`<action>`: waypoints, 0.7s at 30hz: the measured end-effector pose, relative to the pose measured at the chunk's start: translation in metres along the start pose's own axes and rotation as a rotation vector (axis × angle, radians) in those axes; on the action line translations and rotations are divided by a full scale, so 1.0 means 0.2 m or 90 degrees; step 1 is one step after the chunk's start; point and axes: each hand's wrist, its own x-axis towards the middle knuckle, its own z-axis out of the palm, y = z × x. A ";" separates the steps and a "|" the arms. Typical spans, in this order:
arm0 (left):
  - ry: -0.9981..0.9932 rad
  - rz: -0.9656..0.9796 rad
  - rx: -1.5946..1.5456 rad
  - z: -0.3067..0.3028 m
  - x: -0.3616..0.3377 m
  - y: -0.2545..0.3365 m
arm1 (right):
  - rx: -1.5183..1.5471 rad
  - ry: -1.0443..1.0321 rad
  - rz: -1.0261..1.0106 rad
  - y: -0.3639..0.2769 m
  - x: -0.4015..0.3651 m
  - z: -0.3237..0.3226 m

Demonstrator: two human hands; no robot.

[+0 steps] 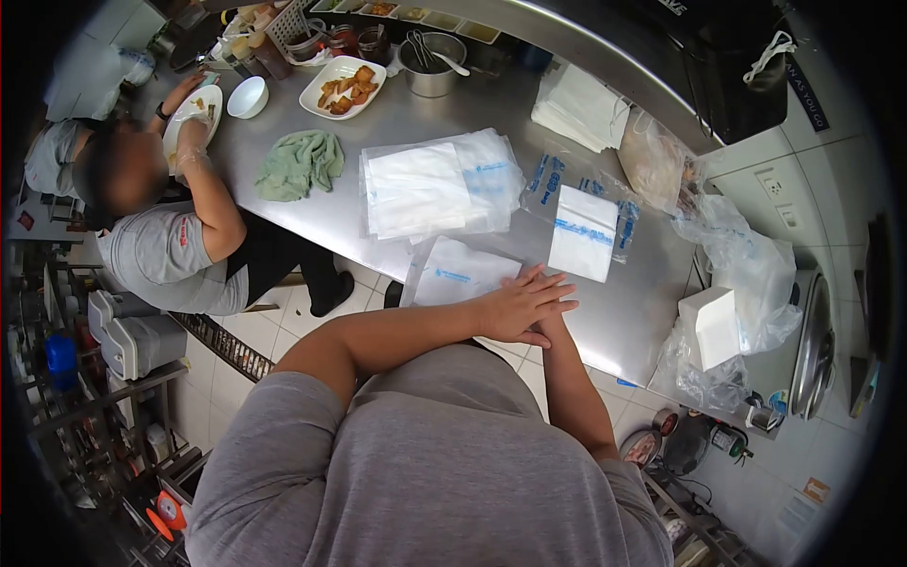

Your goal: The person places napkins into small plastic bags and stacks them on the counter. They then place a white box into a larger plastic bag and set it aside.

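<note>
My left hand (pixel 515 310) lies across my right hand (pixel 554 326) at the table's front edge. Its fingers are stretched out and apart, and it holds nothing. Most of the right hand is covered; the fingers that show beyond the left hand look stretched out flat. Just left of the hands is a white plastic bag with blue print (pixel 458 274), at the table edge. Behind it lies a pile of clear and white plastic bags (pixel 416 189). To the right rests a folded white packet with a blue printed band (pixel 584 231), partly on clear blue-printed plastic wrapping (pixel 548 180).
A co-worker (pixel 170 246) on the left reaches a gloved hand over an oval white plate (pixel 213 113). Fried pieces fill part of a white dish (pixel 312 99). Nearby are a green cloth (pixel 300 165), a steel pot (pixel 430 83) and a white box (pixel 710 326).
</note>
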 end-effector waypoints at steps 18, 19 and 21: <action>0.249 -0.459 0.147 -0.24 -0.38 -0.02 | 0.077 -0.184 -0.178 -0.61 -0.25 -0.30; 0.408 -0.456 0.013 -0.28 -0.43 -0.05 | 0.010 -0.206 -0.318 -0.77 -0.24 -0.32; 0.635 -0.509 -0.345 -0.34 -0.50 -0.10 | -0.055 -0.231 -0.459 -0.98 -0.23 -0.35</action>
